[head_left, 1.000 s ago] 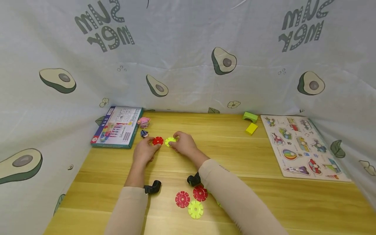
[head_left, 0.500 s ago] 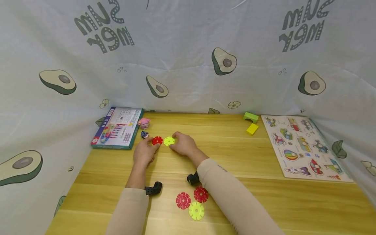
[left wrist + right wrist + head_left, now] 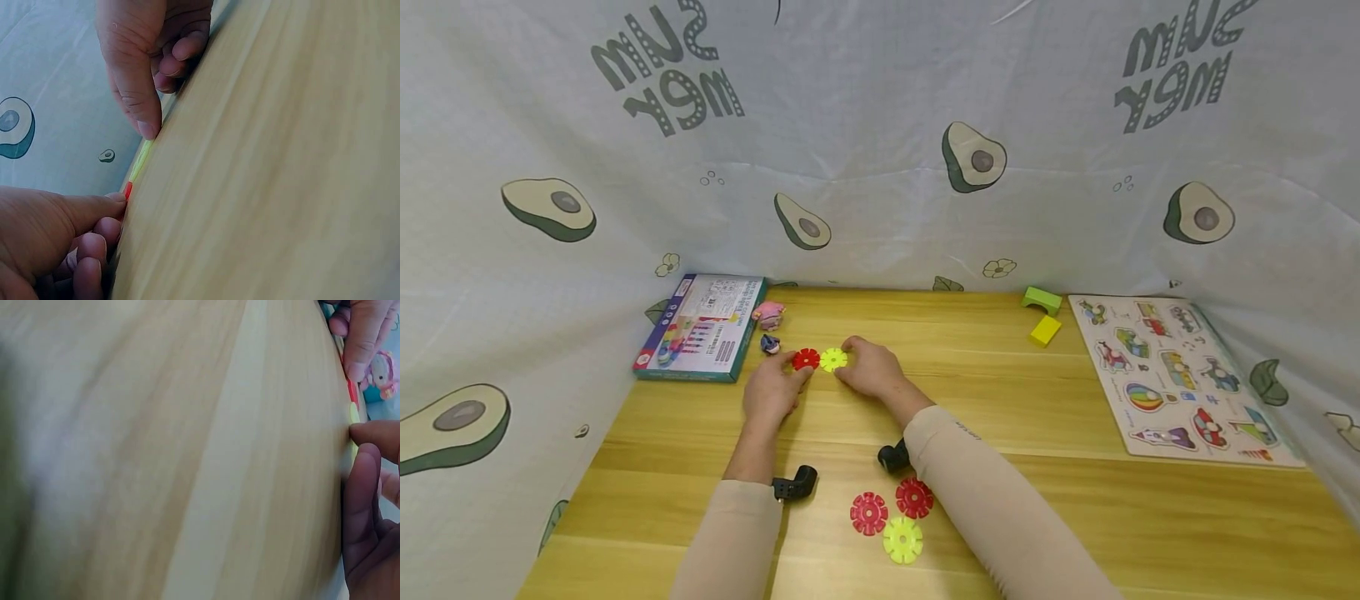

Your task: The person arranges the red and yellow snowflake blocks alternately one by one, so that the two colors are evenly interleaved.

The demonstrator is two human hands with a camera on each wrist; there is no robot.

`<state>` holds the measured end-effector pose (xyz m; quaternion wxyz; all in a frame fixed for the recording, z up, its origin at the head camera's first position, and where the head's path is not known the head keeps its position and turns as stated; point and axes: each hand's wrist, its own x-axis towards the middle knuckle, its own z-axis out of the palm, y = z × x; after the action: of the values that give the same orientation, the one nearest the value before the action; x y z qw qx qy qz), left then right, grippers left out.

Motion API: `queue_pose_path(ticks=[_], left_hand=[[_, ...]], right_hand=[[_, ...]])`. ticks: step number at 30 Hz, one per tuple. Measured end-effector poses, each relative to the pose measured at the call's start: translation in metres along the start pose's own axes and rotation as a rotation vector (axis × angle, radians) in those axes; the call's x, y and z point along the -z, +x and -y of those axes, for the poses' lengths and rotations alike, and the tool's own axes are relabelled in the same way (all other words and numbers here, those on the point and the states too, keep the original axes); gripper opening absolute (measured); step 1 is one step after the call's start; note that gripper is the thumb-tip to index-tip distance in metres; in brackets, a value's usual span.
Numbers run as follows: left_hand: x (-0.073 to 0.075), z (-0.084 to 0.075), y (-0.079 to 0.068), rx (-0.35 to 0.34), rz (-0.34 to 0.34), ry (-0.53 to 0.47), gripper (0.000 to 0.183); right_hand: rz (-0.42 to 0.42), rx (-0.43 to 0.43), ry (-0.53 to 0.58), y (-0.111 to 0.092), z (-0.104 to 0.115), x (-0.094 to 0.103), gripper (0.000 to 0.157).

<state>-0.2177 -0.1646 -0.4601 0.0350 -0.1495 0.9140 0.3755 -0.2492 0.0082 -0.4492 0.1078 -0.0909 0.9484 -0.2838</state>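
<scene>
In the head view my left hand (image 3: 772, 387) pinches a red notched plastic disc (image 3: 806, 359) between thumb and finger, close over the table. Facing it, my right hand (image 3: 874, 368) has thumb and finger at the right rim of a yellow-green notched disc (image 3: 832, 360). The two discs lie side by side, their rims meeting or nearly so. Seen edge-on in the left wrist view, the red disc (image 3: 129, 190) lines up with the yellow-green disc (image 3: 142, 160) just above the wooden surface.
Nearer me lie two red discs (image 3: 869, 513) and a yellow-green disc (image 3: 902, 540). A pink figurine (image 3: 768, 315) and a small dark blue figurine (image 3: 770, 343) stand beside a flat box (image 3: 700, 327). Green (image 3: 1041, 300) and yellow blocks (image 3: 1045, 331) and a picture board (image 3: 1180, 379) are at right.
The small gap between the red and yellow-green discs has closed, the red one shifting slightly right. My right thumb has slid back from the yellow-green disc's face to its rim.
</scene>
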Motion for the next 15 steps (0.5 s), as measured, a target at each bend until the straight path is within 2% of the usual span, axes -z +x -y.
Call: queue_pose_path(ticks=[8, 15], left_hand=[[0.0008, -0.0038, -0.0033, -0.025, 0.003, 0.043, 0.052], [0.0011, -0.0044, -0.0038, -0.038, 0.007, 0.058, 0.052]], right_hand=[[0.024, -0.026, 0.157, -0.0041, -0.0019, 0.0027, 0.040], [0.025, -0.035, 0.206, -0.0033, -0.0053, 0.0005, 0.038]])
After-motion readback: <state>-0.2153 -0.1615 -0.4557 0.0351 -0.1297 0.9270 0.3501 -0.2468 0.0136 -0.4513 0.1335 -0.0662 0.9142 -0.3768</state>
